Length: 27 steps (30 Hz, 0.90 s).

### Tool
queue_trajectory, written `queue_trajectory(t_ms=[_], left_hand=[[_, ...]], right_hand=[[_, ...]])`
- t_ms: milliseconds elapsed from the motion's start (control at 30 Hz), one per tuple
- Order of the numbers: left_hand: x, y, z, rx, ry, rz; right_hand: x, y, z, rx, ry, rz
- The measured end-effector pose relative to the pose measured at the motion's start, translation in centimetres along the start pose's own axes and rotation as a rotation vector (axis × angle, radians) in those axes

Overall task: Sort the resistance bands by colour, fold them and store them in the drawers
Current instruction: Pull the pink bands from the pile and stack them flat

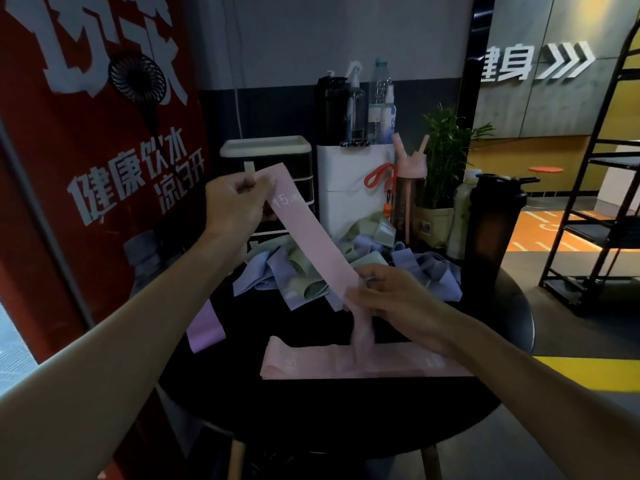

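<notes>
Pink band (311, 237) spans left hand (237, 202) to right hand (391, 299).

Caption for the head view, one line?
Left hand and right hand hold a pink band above a black table strewn with bands.

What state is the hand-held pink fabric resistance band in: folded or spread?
Spread: the pink fabric resistance band runs flat and straight from the left hand to the right hand.
</notes>
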<state>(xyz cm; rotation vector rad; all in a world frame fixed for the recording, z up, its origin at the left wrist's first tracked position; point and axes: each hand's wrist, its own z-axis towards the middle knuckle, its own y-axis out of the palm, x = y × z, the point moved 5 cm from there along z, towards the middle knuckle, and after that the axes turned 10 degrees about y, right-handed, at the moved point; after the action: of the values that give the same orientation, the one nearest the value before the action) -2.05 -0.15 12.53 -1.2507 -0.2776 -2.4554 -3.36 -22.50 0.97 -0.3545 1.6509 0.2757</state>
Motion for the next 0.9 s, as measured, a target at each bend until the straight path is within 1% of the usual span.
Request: queue_trajectory(t_ms=[133, 233, 333, 433, 500, 600, 733, 833, 900], left_hand=[[-1.3, -1.9, -0.5, 0.084, -0.042, -0.053], [-2.4, -3.0, -1.7, 0.120, -0.068, -0.066], [-3.4, -4.2, -3.3, 0.178, -0.096, -0.061], [-4.6, -4.9, -5.1, 0.180, -0.115, -0.046], [-5.6, -5.1, -6.5, 0.153, -0.133, -0.019], [-7.1, -4.9, -8.5, 0.097, -0.134, 0.070], [-8.1, -4.8, -10.7, 0.028, -0.039, 0.263], [-8.7, -4.7, -12.0, -0.029, 0.012, 0.349], [-9.0, -4.6, -12.7, -0.046, 0.017, 0.363]], right_hand=[[0.7, -3.0, -0.8, 0.090, 0.030, -0.084], [1.0, -5.1, -2.0, 0.136, 0.052, -0.019], [1.2, -7.0, -3.4, 0.184, 0.064, -0.007], [1.4, -8.3, -4.6, 0.221, 0.045, 0.050], [1.6, -9.2, -5.1, 0.297, 0.042, 0.048], [2.1, -10.6, -5.4, 0.440, 0.051, -0.059], [2.9, -11.6, -5.7, 0.618, 0.052, -0.306], [3.3, -11.8, -5.9, 0.677, 0.003, -0.407], [3.7, -11.7, -6.0, 0.707, -0.026, -0.493]])
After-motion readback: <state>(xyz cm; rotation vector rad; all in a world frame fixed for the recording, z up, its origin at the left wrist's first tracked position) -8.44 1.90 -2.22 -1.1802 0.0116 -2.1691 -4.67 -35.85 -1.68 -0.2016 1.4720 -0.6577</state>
